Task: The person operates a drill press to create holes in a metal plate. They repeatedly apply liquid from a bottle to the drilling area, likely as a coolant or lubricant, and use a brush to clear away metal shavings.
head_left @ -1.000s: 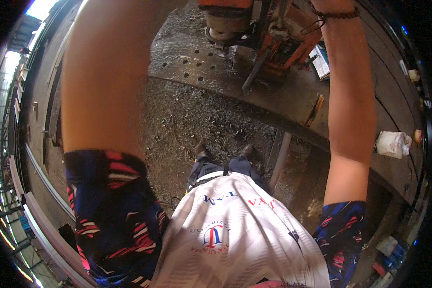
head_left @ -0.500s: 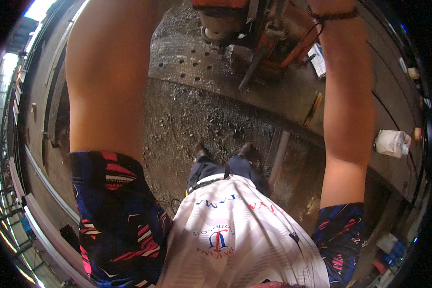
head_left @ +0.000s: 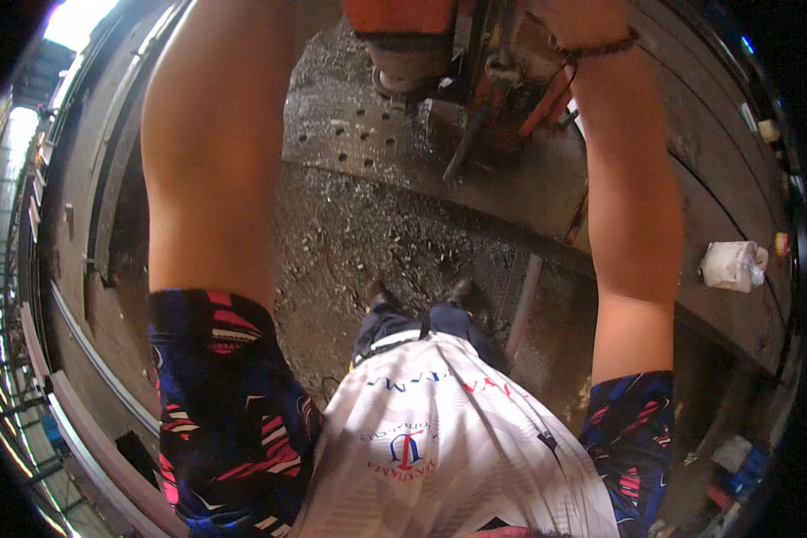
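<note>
Both of my forearms reach up to the top edge of the picture, toward an orange drilling machine (head_left: 403, 31) standing on a grey steel plate (head_left: 359, 143) with several round holes. My left forearm runs out of the frame, so my left hand is hidden. Of my right hand (head_left: 572, 13) only the base shows above a dark wrist bracelet (head_left: 605, 45), next to the machine's orange body; its fingers are cut off by the edge. A dark lever (head_left: 464, 143) hangs down from the machine.
Metal chips cover the ground (head_left: 350, 251) around my shoes (head_left: 421, 294). A thin rod (head_left: 522, 309) leans by the plate's edge. A white crumpled container (head_left: 733, 265) lies on the beam at the right. Steel rails (head_left: 90, 359) run along the left.
The machine and plate have slid up toward the top edge, and my arms fill more of the picture. Less of my right hand shows now.
</note>
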`<state>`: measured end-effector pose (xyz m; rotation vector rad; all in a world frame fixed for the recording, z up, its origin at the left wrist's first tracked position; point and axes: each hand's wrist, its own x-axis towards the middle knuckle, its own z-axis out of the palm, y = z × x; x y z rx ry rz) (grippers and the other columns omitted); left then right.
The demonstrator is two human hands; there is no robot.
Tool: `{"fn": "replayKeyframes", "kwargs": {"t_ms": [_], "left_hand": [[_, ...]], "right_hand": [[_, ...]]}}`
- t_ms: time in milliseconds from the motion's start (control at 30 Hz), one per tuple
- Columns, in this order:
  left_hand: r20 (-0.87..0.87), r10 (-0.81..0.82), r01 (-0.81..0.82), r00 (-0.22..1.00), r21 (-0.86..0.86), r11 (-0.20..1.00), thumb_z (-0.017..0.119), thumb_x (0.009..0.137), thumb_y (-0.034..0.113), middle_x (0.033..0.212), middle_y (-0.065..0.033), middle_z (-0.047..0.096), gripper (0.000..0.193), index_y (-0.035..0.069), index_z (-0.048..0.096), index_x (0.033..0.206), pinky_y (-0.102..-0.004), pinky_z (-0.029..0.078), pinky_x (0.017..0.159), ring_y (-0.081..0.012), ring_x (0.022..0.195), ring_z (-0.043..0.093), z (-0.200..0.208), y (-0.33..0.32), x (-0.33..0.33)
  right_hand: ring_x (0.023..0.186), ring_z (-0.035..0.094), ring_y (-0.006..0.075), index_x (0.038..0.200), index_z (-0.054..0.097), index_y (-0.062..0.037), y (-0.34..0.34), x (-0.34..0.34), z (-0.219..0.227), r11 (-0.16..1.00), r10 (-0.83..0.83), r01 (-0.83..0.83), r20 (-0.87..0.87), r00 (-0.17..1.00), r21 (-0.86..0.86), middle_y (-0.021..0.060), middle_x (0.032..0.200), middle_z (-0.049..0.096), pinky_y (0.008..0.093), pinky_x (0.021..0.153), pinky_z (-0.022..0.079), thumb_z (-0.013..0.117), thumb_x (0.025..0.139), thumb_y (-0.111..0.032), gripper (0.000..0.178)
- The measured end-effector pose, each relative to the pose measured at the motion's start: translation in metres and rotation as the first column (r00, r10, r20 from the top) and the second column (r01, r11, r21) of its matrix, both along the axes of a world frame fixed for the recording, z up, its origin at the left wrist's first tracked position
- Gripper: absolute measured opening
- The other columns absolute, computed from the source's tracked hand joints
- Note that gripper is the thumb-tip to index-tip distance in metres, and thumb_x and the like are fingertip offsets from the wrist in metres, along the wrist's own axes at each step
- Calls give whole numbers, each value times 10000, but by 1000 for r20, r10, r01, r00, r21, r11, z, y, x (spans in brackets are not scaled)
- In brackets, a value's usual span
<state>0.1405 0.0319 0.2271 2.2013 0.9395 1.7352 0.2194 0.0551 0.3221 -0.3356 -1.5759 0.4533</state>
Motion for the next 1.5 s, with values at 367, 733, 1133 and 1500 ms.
{"fn": "replayKeyframes", "kwargs": {"t_ms": [367,733,1133,1500], "left_hand": [[42,-77,77,996,-14,997,482,955,378,748,-74,543,339,52,557,897,-341,471,638,-186,685,560,22,8,3],[151,-154,171,976,-102,980,494,954,373,732,-59,518,320,66,554,888,-339,461,631,-178,674,541,31,18,-1],[271,-244,288,931,-134,948,507,954,366,714,-42,491,300,80,550,877,-335,451,624,-169,661,520,45,33,10],[294,-212,263,932,-147,954,519,953,361,698,-26,466,282,93,546,868,-333,442,618,-162,649,501,38,41,5]], "right_hand": [[572,601,110,765,672,10,-17,-4,6,967,-231,234,42,972,-100,44,698,682,281,560,491,680,774,-151,162],[788,645,126,1070,649,16,2,33,-35,991,74,-90,146,986,104,78,918,687,259,694,523,705,830,-138,290],[1216,486,199,1369,443,-34,184,258,-296,396,110,-246,-220,969,-885,76,1331,518,375,1035,389,421,989,-514,613],[1083,527,199,1283,486,-31,193,229,-319,270,87,-337,-326,941,-902,66,1217,551,359,965,407,438,1000,-456,513]]}}
